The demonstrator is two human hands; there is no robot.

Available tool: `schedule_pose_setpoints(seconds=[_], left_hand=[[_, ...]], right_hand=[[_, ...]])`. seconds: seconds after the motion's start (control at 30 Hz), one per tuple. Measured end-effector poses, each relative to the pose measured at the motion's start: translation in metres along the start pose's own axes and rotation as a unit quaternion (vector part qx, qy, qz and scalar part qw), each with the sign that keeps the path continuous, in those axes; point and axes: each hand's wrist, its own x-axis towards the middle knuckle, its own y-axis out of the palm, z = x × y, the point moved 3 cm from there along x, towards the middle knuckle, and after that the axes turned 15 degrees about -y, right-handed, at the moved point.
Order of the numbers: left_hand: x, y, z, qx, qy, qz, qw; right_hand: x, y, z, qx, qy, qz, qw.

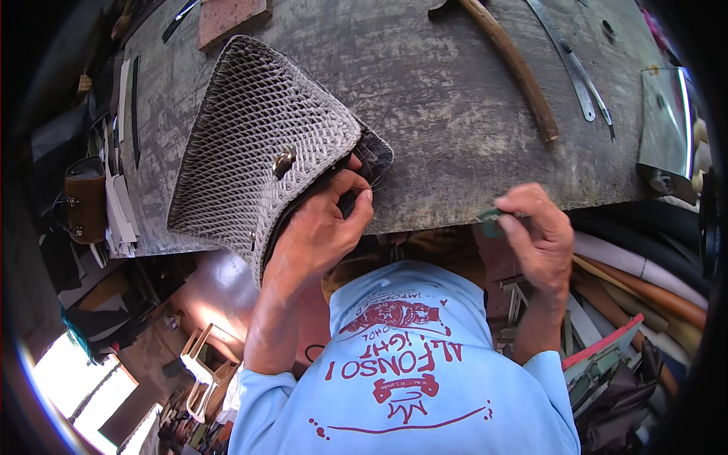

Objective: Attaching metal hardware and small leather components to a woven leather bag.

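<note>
A grey woven bag (258, 121) with a metal clasp lies tilted on the worn workbench (440, 114), partly over its near edge. My left hand (322, 227) reaches under the bag's near flap, its thumb and forefinger closed at the dark edge by the opening. Some of its fingers are hidden inside the bag. Fine loose threads show beside those fingertips. To the right, apart from the bag, my right hand (540, 231) is closed over the bench's near edge, pinching a small green piece (491, 223) between thumb and forefinger. What that piece is I cannot make out.
A hammer with a wooden handle (516, 68) lies at the far right, near a metal ruler (565, 61) and a slim pen-like tool (590, 87). A reddish block (231, 21) sits behind the bag. Rolled materials (637, 265) are stacked below the bench at right.
</note>
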Motion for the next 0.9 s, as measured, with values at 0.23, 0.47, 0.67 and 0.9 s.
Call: schedule_pose_setpoints(seconds=[0.23, 0.47, 0.67, 0.9], left_hand=[[-0.029, -0.013, -0.031, 0.050, 0.115, 0.064, 0.990], [-0.078, -0.041, -0.019, 0.049, 0.112, 0.196, 0.973], [-0.112, -0.057, 0.035, 0.119, -0.019, 0.202, 0.972], [-0.104, -0.067, 0.021, 0.098, -0.005, -0.106, 0.990]], right_hand=[[-0.059, -0.124, 0.011, -0.407, 0.100, 0.097, 0.903], [-0.052, -0.137, -0.009, -0.469, 0.011, 0.115, 0.876], [-0.060, -0.155, -0.019, -0.351, 0.097, 0.052, 0.930], [-0.056, -0.162, -0.039, -0.272, 0.102, 0.043, 0.956]])
